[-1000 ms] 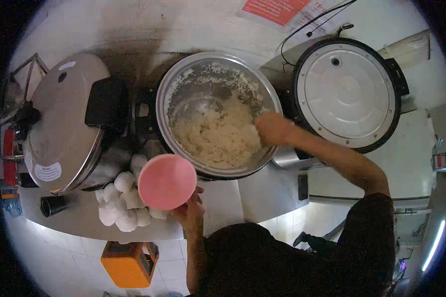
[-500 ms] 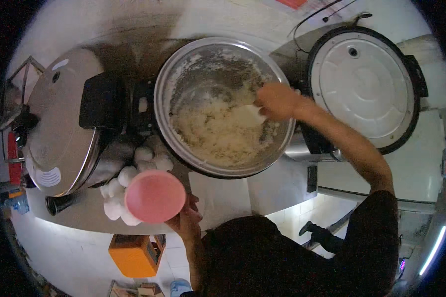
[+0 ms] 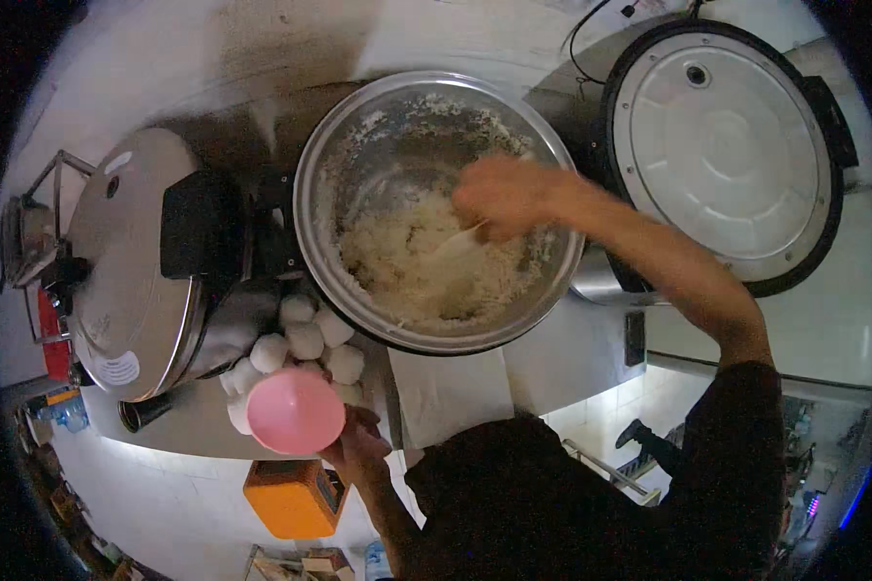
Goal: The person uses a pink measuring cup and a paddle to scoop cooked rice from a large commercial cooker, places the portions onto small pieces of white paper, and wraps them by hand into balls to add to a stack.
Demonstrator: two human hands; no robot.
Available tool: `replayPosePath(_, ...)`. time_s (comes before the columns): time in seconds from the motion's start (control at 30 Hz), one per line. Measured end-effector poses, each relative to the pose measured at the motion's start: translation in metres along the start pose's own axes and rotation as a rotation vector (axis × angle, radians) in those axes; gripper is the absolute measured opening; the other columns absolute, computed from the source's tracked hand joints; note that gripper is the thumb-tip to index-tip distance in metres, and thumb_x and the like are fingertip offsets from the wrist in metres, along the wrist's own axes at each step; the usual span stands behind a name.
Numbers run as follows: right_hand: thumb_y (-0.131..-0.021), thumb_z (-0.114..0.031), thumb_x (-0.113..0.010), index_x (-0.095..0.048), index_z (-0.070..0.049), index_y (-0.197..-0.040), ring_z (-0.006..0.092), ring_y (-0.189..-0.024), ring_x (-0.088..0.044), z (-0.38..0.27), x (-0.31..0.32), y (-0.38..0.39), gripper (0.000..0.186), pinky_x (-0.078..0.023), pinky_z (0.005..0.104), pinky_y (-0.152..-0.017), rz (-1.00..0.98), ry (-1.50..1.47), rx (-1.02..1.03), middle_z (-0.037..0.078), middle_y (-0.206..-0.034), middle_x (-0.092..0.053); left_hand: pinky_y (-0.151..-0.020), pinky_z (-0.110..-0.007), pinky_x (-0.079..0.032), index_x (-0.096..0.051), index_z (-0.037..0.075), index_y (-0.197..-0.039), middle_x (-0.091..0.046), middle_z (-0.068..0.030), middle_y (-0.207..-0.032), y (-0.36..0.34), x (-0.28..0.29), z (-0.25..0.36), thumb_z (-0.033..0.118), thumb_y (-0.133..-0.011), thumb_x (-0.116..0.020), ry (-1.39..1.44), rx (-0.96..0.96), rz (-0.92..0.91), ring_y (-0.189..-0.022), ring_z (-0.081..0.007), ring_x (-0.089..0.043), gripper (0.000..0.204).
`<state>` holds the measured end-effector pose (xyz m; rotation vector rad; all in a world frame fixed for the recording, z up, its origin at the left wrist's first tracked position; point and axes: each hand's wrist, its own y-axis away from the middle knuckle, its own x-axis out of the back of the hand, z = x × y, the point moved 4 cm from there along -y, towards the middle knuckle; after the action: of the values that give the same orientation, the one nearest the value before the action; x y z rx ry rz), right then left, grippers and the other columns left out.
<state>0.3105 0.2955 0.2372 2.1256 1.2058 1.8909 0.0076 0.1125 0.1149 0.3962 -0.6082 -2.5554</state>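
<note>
Pink bowl (image 3: 295,411) lower, left hand (image 3: 358,447).

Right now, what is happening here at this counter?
A person works a pale rice paddle through cooked white rice in a large round metal pot with the right hand. The left hand holds a pink plastic bowl near the counter edge, beside a pile of white rice balls.

top: black, short-sleeved | forearms (image 3: 669,266): bare | hands: no gloves
</note>
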Motion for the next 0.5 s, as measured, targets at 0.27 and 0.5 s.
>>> replayPosePath(0.27, -0.060, -0.017, -0.074, -0.068, -0.005, -0.082, 0.0341, -0.077, -0.065, 0.016, -0.051, -0.005, 0.026, -0.051, 0.0475, -0.068, -0.035, 0.182, 0.006, 0.018, -0.081, -0.065, -0.049, -0.026, -0.040, -0.050, 0.010, -0.089, -0.056, -0.0047, -0.064, -0.016, -0.002, -0.013, 0.011, -0.084, -0.060, -1.137, -0.622, -0.279, -0.055, -0.0142, -0.050, 0.011)
replayPosePath(0.5, -0.063, -0.022, -0.074, -0.068, -0.004, -0.083, 0.0343, -0.080, -0.063, 0.039, -0.007, -0.013, 0.027, -0.051, 0.0459, -0.071, -0.094, 0.128, -0.195, 0.018, -0.082, -0.065, -0.053, -0.022, -0.037, -0.057, 0.006, -0.106, -0.059, -0.0037, -0.073, -0.007, 0.019, -0.008, 0.022, -0.090, -0.054, -0.250, -0.179, -0.160, -0.060, -0.0093, -0.049, 0.023)
